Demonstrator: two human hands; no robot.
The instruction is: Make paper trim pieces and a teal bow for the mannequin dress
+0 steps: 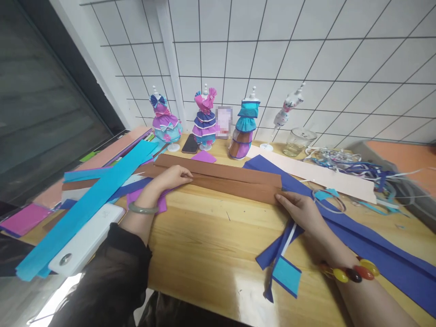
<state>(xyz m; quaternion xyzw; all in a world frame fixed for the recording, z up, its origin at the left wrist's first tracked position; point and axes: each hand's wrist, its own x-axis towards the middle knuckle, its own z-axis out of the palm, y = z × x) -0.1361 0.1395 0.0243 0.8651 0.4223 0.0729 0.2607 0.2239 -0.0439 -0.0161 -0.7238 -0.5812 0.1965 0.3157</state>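
Note:
A long brown strip (235,181), of crepe paper or thin fabric, lies lengthwise across the wooden table with a fold line along it. My left hand (173,177) pinches its near edge toward the left part. At the strip's right end, the thumb and fingers of my right hand (301,211) are closed on the corner. Under and beside my right hand runs a wide dark blue strip (361,236). Small blue and turquoise trimmed pieces (286,276) lie just below that hand. Beneath my left wrist sits a purple piece (161,203).
Three small dress forms in ruffled outfits (166,122) and a bare patterned form (288,106) stand along the tiled wall. Nearby are a phone (190,144), a glass (298,143) and tangled ribbons (344,163). Turquoise strips (91,204) overlie a white device (86,238) at left.

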